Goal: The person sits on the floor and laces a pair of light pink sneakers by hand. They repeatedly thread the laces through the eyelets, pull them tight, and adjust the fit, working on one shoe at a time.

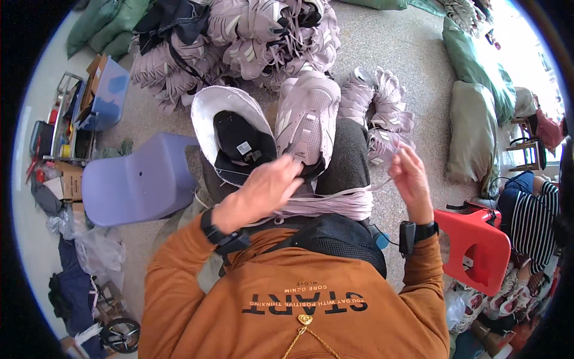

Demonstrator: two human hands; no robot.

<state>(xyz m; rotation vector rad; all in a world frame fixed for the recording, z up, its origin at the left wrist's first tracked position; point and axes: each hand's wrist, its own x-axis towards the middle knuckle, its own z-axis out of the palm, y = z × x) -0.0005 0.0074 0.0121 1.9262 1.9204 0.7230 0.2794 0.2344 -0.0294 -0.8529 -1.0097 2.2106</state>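
A pale pink sports shoe [308,125] lies over my lap, its near end beside my left hand. My left hand [269,188] is closed with bent fingers against that end; what they pinch is hidden. Out to the right, my right hand [410,179] is raised, thumb and fingers pinching a thin pale shoelace that runs toward my lap. A thick bundle of pale pink shoelaces [335,204] lies across my thighs. Left of the shoe, a white round-mouthed container [203,113] holds black pieces [239,137], one with a white label.
Heaped pink shoes [257,42] lie ahead, with another curved row of them [388,107] at right. A purple plastic stool [134,182] is on the left, a red one [478,248] on the right. Green sacks [478,78] line the right; another person [529,215] is beyond.
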